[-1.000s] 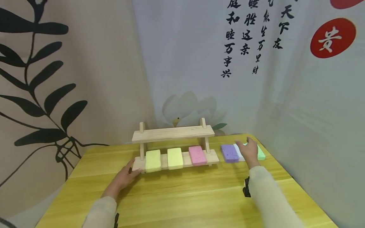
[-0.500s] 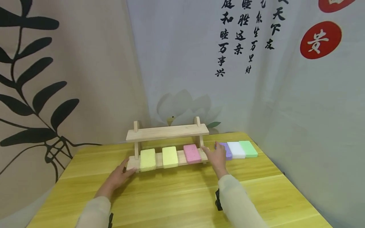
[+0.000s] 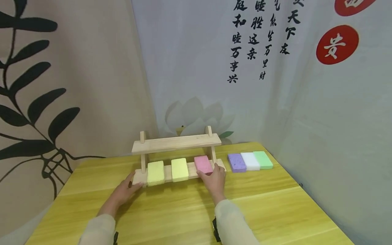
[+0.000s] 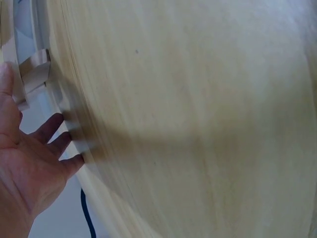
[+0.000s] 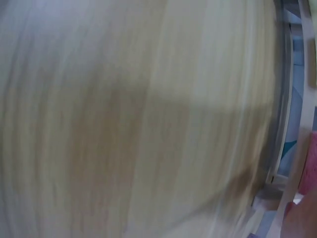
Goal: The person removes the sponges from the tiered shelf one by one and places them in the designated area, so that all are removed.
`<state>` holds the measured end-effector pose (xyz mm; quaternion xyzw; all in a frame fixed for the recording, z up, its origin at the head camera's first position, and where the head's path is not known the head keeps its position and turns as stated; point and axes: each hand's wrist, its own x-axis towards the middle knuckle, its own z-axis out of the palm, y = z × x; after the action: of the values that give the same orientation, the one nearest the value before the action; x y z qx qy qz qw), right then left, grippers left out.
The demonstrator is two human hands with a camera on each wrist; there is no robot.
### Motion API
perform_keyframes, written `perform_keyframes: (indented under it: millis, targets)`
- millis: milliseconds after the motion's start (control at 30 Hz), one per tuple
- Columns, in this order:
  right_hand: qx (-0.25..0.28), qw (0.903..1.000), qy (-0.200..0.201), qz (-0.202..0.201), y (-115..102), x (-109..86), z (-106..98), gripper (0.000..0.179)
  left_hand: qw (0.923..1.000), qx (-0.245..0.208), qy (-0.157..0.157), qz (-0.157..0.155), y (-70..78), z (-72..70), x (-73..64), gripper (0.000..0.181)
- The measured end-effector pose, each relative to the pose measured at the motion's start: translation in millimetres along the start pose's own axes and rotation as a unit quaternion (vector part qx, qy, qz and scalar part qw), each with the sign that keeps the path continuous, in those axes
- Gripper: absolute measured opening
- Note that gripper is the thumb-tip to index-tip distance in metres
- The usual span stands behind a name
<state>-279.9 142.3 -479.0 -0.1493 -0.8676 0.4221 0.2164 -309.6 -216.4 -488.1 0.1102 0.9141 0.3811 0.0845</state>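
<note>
A two-tier wooden shelf (image 3: 177, 143) stands on the table. On its lower board lie two yellow sponges (image 3: 156, 173) and a pink sponge (image 3: 203, 164) at the right. My right hand (image 3: 215, 182) pinches the front end of the pink sponge, thumb at its left and fingers at its right. Only a sliver of that hand (image 5: 302, 218) shows in the right wrist view. My left hand (image 3: 122, 192) touches the left end of the lower board. In the left wrist view its fingers (image 4: 58, 144) are spread and fairly straight, and the thumb lies along the board.
Right of the shelf, a purple sponge (image 3: 237, 163), a white sponge (image 3: 250, 161) and a green sponge (image 3: 262, 160) lie side by side on the yellow wooden table (image 3: 171, 217). A printed curtain (image 3: 190, 68) hangs behind the table and along its right side.
My right hand has moved left from above the white and green sponges to the pink sponge and now pinches it. My left hand stays at the shelf. The head view has turned slightly right.
</note>
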Motion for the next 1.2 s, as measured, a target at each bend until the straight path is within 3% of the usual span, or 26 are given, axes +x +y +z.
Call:
perform_keyframes:
  millis: [233, 667, 1200]
  targets:
    - [0.008, 0.9998, 0.017, -0.007, -1.4, -5.5, 6.2, 0.093, 1.0, 0.003, 0.002, 0.002, -1.0, 0.8, 1.0, 0.092]
    - [0.018, 0.9997, 0.013, 0.008, 6.6, -5.7, 8.1, 0.077, 1.0, 0.006, 0.001, 0.003, 0.3, 3.7, 2.7, 0.091]
    - [0.027, 0.9994, 0.014, -0.015, 17.5, -3.9, -12.9, 0.075, 1.0, 0.003, -0.009, -0.001, 2.4, -4.8, 0.8, 0.092]
